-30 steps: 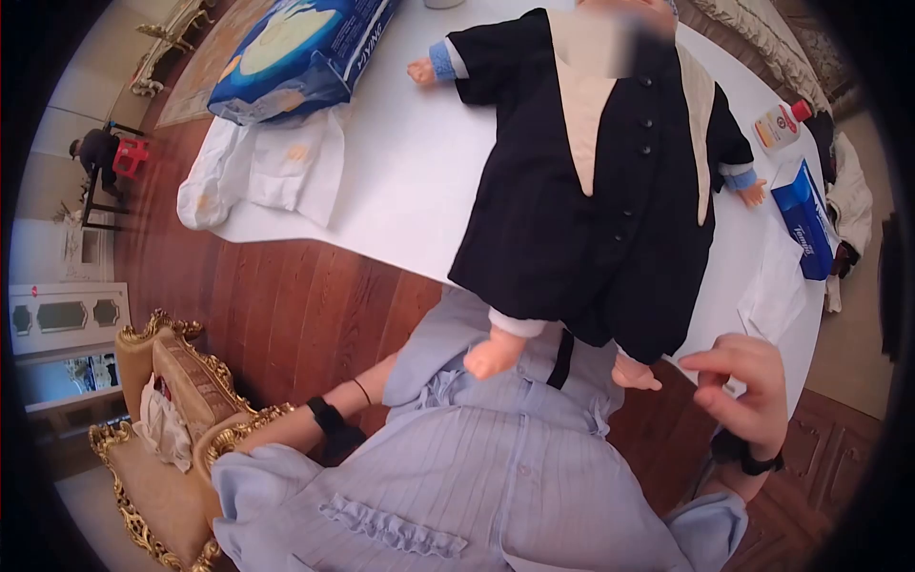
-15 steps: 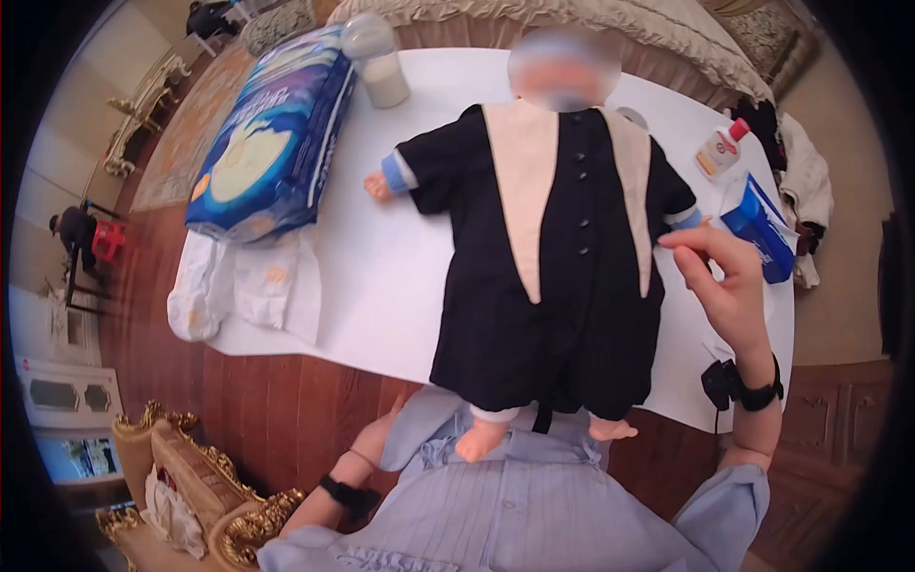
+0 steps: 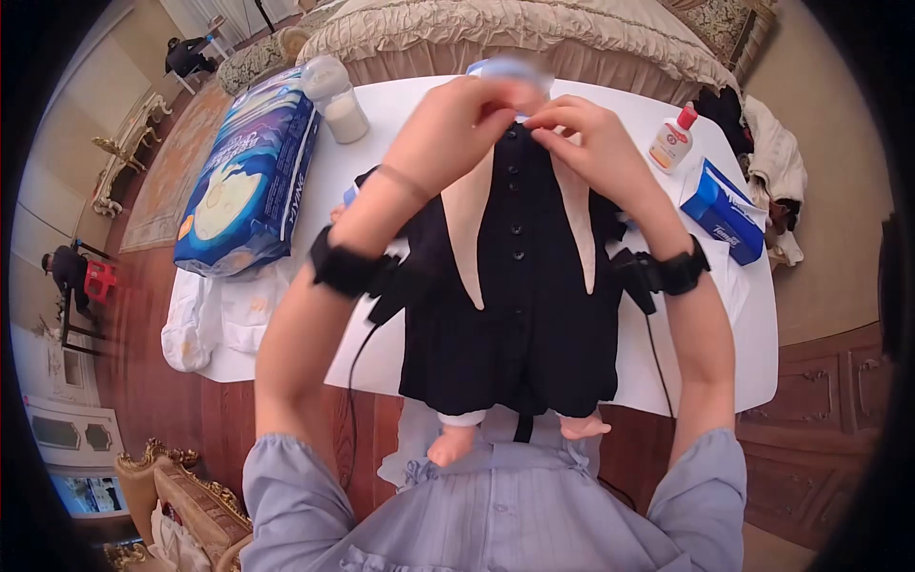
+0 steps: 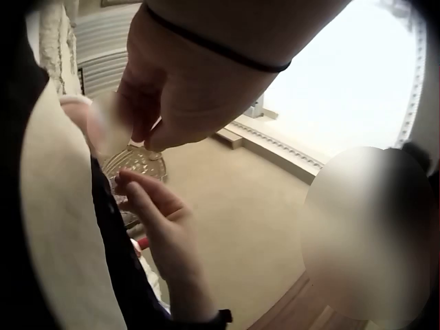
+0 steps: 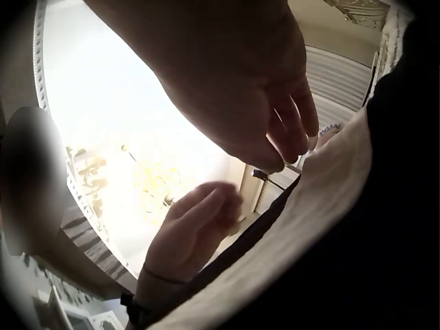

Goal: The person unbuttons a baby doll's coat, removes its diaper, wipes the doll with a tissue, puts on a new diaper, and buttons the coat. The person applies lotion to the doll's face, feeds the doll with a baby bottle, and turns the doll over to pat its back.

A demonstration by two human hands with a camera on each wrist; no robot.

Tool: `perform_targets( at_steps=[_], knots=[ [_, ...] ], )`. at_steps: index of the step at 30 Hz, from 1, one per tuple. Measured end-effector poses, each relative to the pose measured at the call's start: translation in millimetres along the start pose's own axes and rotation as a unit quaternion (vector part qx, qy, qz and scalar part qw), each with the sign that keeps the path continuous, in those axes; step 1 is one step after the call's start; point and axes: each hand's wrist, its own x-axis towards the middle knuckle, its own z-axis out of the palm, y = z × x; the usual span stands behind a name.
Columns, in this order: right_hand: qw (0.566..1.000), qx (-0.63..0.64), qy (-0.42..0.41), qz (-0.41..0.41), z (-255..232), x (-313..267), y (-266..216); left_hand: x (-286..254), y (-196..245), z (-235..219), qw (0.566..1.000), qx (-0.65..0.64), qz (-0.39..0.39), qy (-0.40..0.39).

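Judged step: adjusting or fastening the neck of the black fabric romper with long pointed cream collar panels [image 3: 464,348], worn by the pink-skinned baby doll [image 3: 451,446]. The doll lies face up on the white counter [image 3: 758,357], head toward the far edge, feet projecting past the near edge. A column of dark round buttons [image 3: 518,229] runs down the romper front.

Hand state: the left hand [image 3: 443,133] is at the neckline with bent fingers and the thumb close to them. The right hand [image 3: 600,153] faces it, fingers bent, its opening narrow; the right wrist view shows a gap between thumb and fingers. Whether either hand grips fabric cannot be told.

Next move, as judged: align the two collar edges at the midline and keep pressure off the doll's chin.

Clearances: the left side is bounded by the blue printed diaper pack [image 3: 243,181] and, just beside it, the clear bottle of white liquid [image 3: 345,114]. On the right stand the white bottle with a red cap [image 3: 671,145] and the blue tissue box [image 3: 724,214]. Lateral room lies between these and the doll. Route the thin black cables [image 3: 352,391] clear of the doll's legs.
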Motion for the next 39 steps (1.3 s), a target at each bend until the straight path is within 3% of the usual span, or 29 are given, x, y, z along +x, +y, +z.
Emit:
perform_targets(
  at_steps=[3, 4, 7, 10, 14, 16, 18, 22, 26, 39],
  knots=[
    [0.995, -0.084, -0.002, 0.059, 8, 3, 10, 25, -4, 24, 0.991, 0.121, -0.037, -0.03],
    [0.996, -0.08, 0.013, 0.043, 8, 3, 14, 27, -5, 29, 0.982, 0.175, -0.067, -0.042],
    [0.994, -0.016, 0.009, 0.108, 6, 3, 24, 26, -10, 30, 0.974, 0.167, -0.103, -0.115],
    [0.996, -0.009, 0.007, 0.094, 9, 8, 29, 25, -13, 41, 0.971, 0.211, -0.097, -0.056],
    [0.994, -0.02, 0.0, 0.108, 13, 14, 30, 26, -40, 40, 0.978, 0.19, -0.053, -0.062],
    [0.993, 0.025, -0.025, 0.112, 13, 15, 30, 24, -48, 33, 0.985, 0.036, -0.123, -0.117],
    [0.993, 0.019, -0.032, 0.11, 12, 18, 28, 22, -54, 32, 0.979, -0.031, -0.148, -0.135],
    [0.996, -0.025, -0.047, 0.071, 15, 22, 33, 17, -51, 32, 0.932, -0.23, -0.241, -0.139],
    [0.991, -0.019, -0.068, 0.114, 18, 29, 31, 24, -67, 31, 0.928, -0.216, -0.237, -0.188],
    [0.997, 0.047, 0.007, 0.054, 33, 25, 38, 20, -79, 33, 0.913, -0.308, -0.211, -0.166]
  ],
)
